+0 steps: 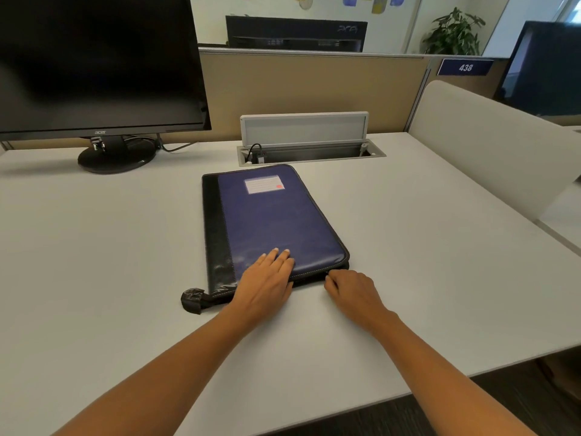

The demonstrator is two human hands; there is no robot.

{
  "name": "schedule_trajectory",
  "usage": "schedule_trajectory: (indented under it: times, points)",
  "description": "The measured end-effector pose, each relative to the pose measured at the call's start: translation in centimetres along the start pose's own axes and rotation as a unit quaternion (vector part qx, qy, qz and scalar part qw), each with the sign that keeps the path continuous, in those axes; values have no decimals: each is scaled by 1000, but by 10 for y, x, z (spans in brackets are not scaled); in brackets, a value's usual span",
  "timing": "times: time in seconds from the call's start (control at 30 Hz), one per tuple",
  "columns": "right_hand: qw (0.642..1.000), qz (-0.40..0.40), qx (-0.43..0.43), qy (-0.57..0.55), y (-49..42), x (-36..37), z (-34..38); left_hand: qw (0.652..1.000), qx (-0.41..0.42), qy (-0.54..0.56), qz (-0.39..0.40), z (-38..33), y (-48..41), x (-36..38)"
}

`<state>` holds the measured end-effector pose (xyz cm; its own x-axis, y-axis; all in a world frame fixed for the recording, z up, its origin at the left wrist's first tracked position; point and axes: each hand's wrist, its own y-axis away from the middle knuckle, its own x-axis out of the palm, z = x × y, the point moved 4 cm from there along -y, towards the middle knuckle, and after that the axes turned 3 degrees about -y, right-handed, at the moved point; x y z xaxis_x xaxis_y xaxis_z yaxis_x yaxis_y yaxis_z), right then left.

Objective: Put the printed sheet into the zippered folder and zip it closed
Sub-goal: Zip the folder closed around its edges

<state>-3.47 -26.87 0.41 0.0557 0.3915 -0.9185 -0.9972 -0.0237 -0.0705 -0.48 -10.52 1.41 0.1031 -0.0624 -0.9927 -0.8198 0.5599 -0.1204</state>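
Note:
A blue zippered folder [276,218] with a black spine strip and a white label lies flat and shut on the white desk [424,253]. My left hand [267,281] lies flat on its near edge, fingers straight, pressing the cover. My right hand [352,289] is at the folder's near right corner with fingers curled at the zipper edge; the zipper pull itself is hidden under them. A black strap end [193,298] sticks out at the near left corner. No printed sheet is visible.
A dark monitor [94,64] on a round stand [116,157] stands at the back left. An open cable hatch [309,143] lies just behind the folder. A beige divider [490,146] borders the desk's right side.

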Motion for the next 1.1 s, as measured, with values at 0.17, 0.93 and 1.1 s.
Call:
schedule_trajectory:
  times: [0.17,0.93,1.1]
  points:
    - [997,12,-81,-19,8,6,15,999,5,6,45,-18,-17,2]
    - [999,-11,-31,13,-7,-3,-12,992,60,-60,88,4,0,6]
    - [999,-15,-40,6,-12,-1,-6,991,81,-64,84,15,6,7]
